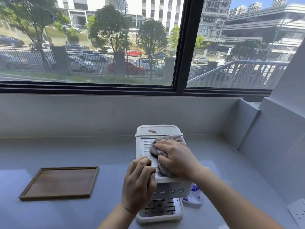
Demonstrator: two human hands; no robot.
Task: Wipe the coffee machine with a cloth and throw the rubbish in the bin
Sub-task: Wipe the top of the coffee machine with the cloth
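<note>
A small white coffee machine (pixel 146 147) stands on the grey counter (pixel 105 152) in the middle of the view, with a ribbed top plate and a row of buttons on its front. My right hand (pixel 177 157) presses a crumpled grey-pink cloth (pixel 177 138) onto the right half of the ribbed top. My left hand (pixel 139 184) grips the machine's front left top corner, its fingers curled over the edge. A reddish smear (pixel 152 131) lies on the machine's rear lid. A crumpled white and blue wrapper (pixel 194 196) lies on the counter just right of the machine's base.
A shallow wooden tray (pixel 33 194) lies on the counter to the left of the machine. A white wall ledge (pixel 244 123) rises along the right side, with a socket plate (pixel 298 212) at the lower right. A large window spans the back.
</note>
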